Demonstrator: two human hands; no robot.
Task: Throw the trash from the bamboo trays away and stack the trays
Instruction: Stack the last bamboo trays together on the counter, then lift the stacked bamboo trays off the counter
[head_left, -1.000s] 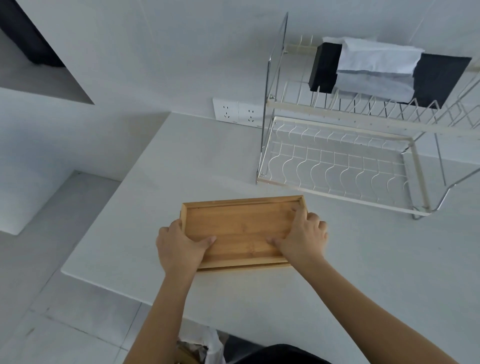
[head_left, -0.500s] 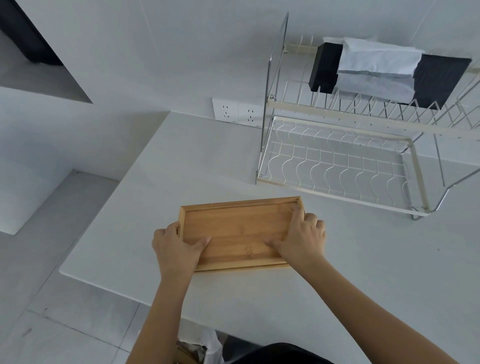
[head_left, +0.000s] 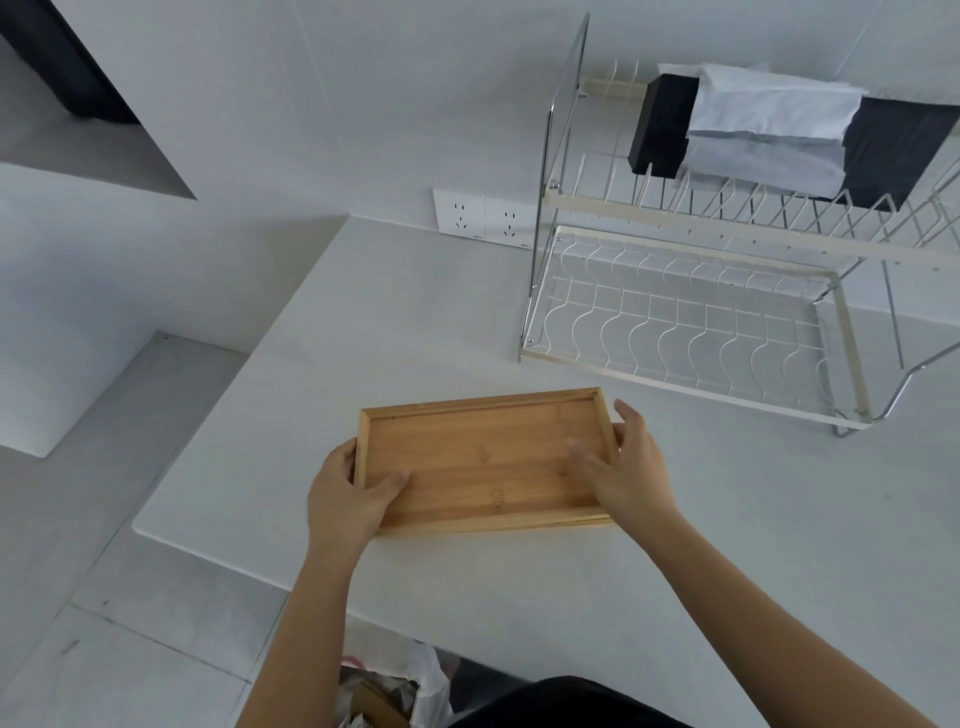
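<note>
A stack of bamboo trays (head_left: 485, 457) lies flat on the white counter (head_left: 415, 322), a second tray's edge showing under the front rim. Nothing lies in the top tray. My left hand (head_left: 345, 493) grips the left end, thumb inside the rim. At the right end my right hand (head_left: 623, 470) has its fingers spread, thumb inside the tray, loosely touching the rim. A trash bag (head_left: 395, 686) with crumpled scraps stands on the floor below the counter's front edge.
A two-tier wire dish rack (head_left: 691, 332) stands at the back right, with a black and white folded cloth (head_left: 769, 135) on its upper tier. A double wall socket (head_left: 483, 218) sits behind the counter. Grey floor tiles lie to the left.
The trays slid slightly left. My right hand's fingers have lifted and spread off the right rim; the left hand keeps its grip.
</note>
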